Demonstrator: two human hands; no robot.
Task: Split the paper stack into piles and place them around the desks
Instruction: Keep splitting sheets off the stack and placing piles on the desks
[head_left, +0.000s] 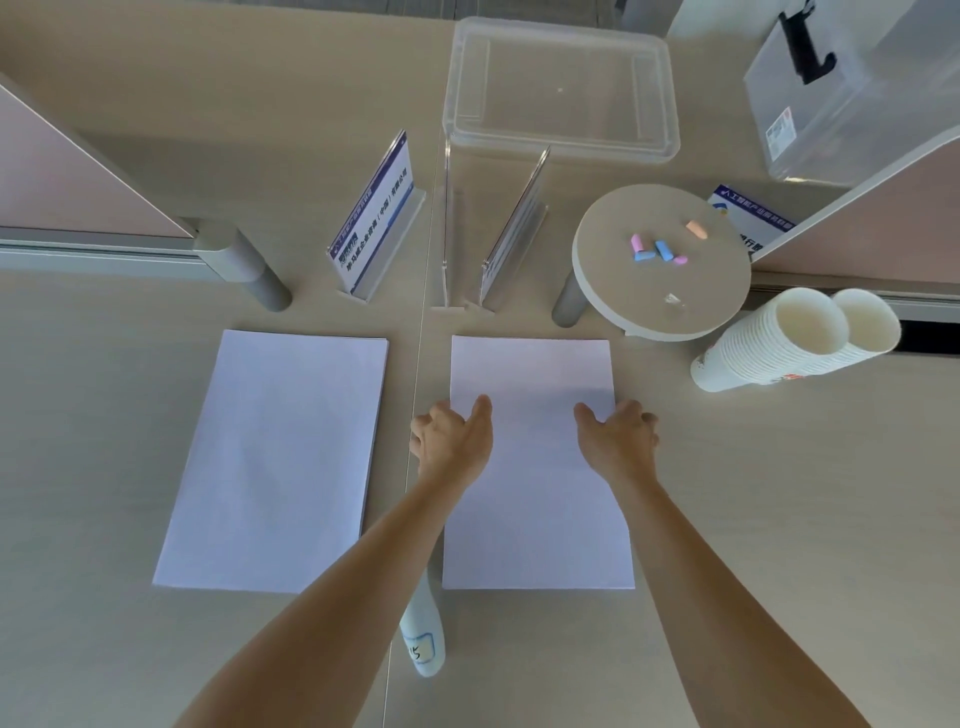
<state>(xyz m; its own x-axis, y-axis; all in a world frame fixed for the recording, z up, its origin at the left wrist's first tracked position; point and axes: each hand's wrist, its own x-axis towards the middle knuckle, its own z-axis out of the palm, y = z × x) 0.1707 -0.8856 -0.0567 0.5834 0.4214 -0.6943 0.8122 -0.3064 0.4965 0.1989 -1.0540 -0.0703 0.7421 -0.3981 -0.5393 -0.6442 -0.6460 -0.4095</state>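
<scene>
Nearest to us, at 6 o'clock, a white bottle (423, 644) with a handwritten label lies on the table (779, 519), partly hidden under the left forearm. Both bare forearms reach from the lower edge toward the right pile (535, 509) of white paper, which lies flat just off centre toward 5 o'clock.

We see the left hand (452, 441) grasping this pile at its left long edge, thumb laid on the top sheet and fingers curled at the edge. The right hand (618, 441) grasps the opposite long edge in the same way. Whether the fingers take the whole pile or only some sheets we cannot tell.

A left pile (270, 462) of the same paper lies flat at 9 o'clock, apart from the first; the seam between two tabletops runs between them.

At 11 o'clock we note a sign holder (376, 218) with blue print, standing upright. A second holder (514, 228), clear, stands at 12 o'clock, seen nearly edge-on. Beyond them, toward 1 o'clock, sits a clear plastic box (561, 88).

At 2 o'clock a round stand (660, 301) carries pieces of coloured chalk (657, 249): pink, blue and orange. Two stacks of paper cups (795, 343) lie on their sides at 3 o'clock, mouths toward us, touching each other.
</scene>
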